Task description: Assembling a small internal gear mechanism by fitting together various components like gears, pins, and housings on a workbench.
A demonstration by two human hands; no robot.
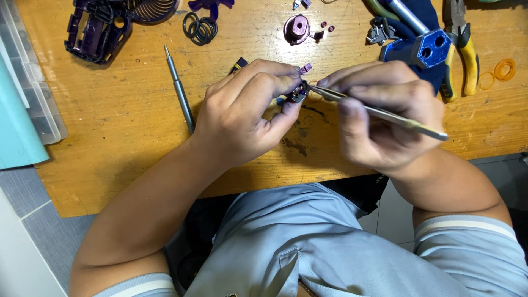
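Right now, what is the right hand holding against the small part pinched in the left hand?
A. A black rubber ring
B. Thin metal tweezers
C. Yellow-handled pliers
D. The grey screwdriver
B: the right hand grips thin metal tweezers, tips at the small part pinched by the left hand; pliers, screwdriver and rings lie on the table.

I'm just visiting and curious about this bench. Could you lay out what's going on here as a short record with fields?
Left hand: pinches a small dark part at its fingertips
Right hand: holds tweezers, tips at the part
Surface: wooden table
Left of the hands: screwdriver, lying loose
Far left: purple frame, black rings
Far middle: purple round piece
Far right: blue hex tool, yellow pliers, orange rings
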